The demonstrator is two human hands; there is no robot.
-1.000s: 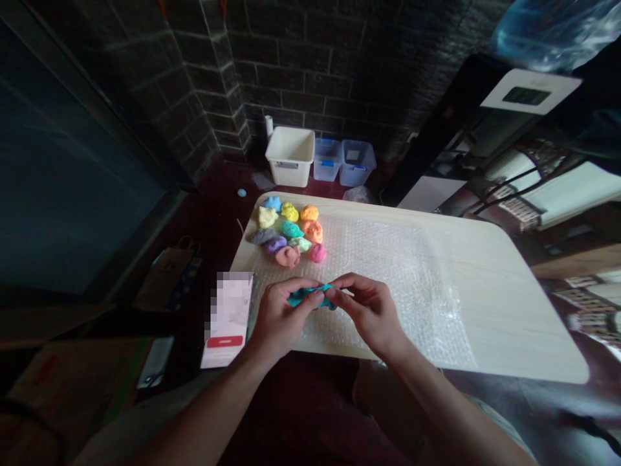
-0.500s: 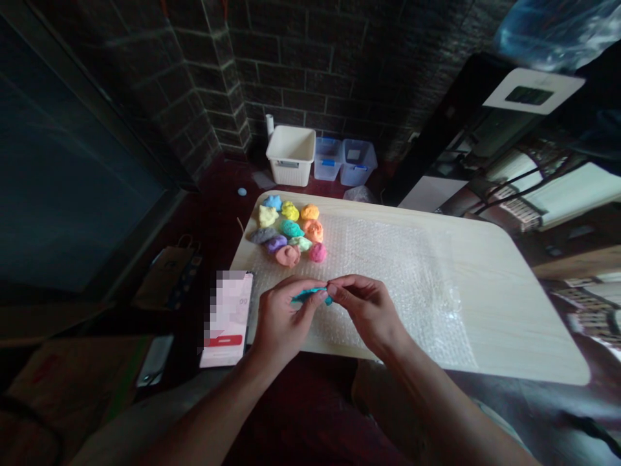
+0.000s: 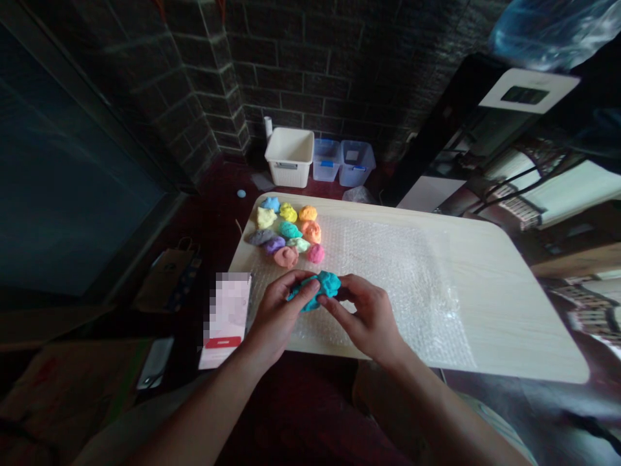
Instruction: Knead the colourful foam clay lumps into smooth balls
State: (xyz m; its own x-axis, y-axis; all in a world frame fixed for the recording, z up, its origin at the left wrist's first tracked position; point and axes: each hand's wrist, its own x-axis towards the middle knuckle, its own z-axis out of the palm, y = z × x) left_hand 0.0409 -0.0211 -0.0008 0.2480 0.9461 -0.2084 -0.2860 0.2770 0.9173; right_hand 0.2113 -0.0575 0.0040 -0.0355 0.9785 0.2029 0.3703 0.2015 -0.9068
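A lump of teal modelling clay (image 3: 328, 283) is held between both hands over the bubble wrap (image 3: 388, 278). My left hand (image 3: 279, 310) grips its left side, thumb pressed across the top. My right hand (image 3: 366, 314) pinches the right side between thumb and fingers; its fingertips are partly hidden behind the clay. Just beyond the hands lies a cluster of clay lumps in several colours, among them a pink lump (image 3: 315, 253), a brown-pink lump (image 3: 286, 257), a purple lump (image 3: 274, 244) and a green lump (image 3: 290, 230).
A light wooden table (image 3: 509, 298) carries everything, with a phone or tablet (image 3: 224, 353) at its left edge. Beyond the far edge, a white bin (image 3: 290, 158) and two clear boxes, one of them a blue-latched box (image 3: 356, 165), stand by the brick wall. A paper bag (image 3: 167, 278) is at left.
The teal clay has been turned and bunched up, so more of it shows above the fingers. My right fingers have shifted from a tight pinch to a wider hold on its right side.
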